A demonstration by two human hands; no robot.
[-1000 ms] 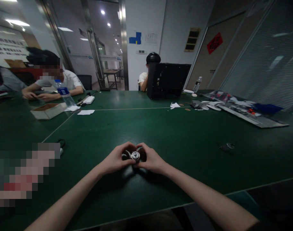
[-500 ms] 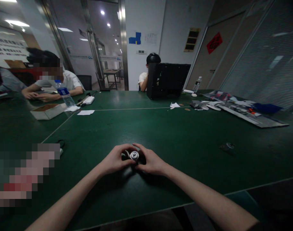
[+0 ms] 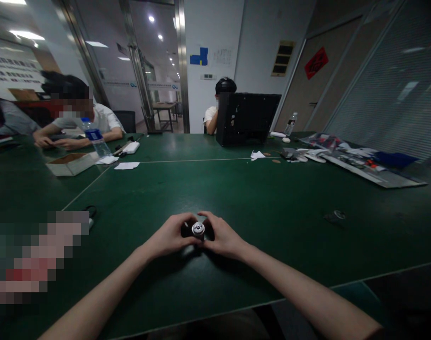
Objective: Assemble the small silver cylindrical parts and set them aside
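Note:
Both my hands meet over a small round metal part [image 3: 198,229] with a silvery hub and dark body, resting on the green table [image 3: 257,203]. My left hand [image 3: 171,234] curls around its left side, fingers closed on it. From the right, my right hand [image 3: 222,238] grips it with its fingers bent. The lower part of the piece is hidden between my fingers.
A small dark item with a ring [image 3: 334,216] lies to the right. A dark cable [image 3: 90,211] sits at the left. Farther off are a cardboard box [image 3: 71,163], a water bottle [image 3: 95,137], a black case [image 3: 247,118] and clutter [image 3: 357,158]. Two seated people work at the far side.
My hands have closed more tightly around the metal part, and the pale blade-like shapes seen around the hub earlier are now covered. The part stays in the same spot.

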